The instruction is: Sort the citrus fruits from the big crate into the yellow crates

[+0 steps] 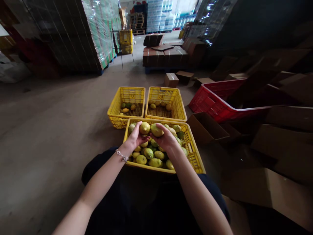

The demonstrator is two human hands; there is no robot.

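Holding, one lemon per hand, over the near yellow plastic crate (193, 153).

Left hand (135, 135): fingers and thumb curled about a yellow lemon (144, 128); silver-coloured bracelet (122, 155) at my wrist.

Right hand (166, 137): likewise curled, gripping a yellow-green lemon (156, 130) just beside the first; whether the two touch, I cannot tell.

Near crate, before my knees: many loose lemons (155, 162), yellow to green, heaped beneath my hands.

Beyond it, side by side, two more yellow crates: the rear left crate (113, 112), with a few fruits, some green; the rear right crate (179, 106), with several yellow ones on its floor.

To my right: one open cardboard box (201, 129); one red plastic crate (210, 101), behind it.
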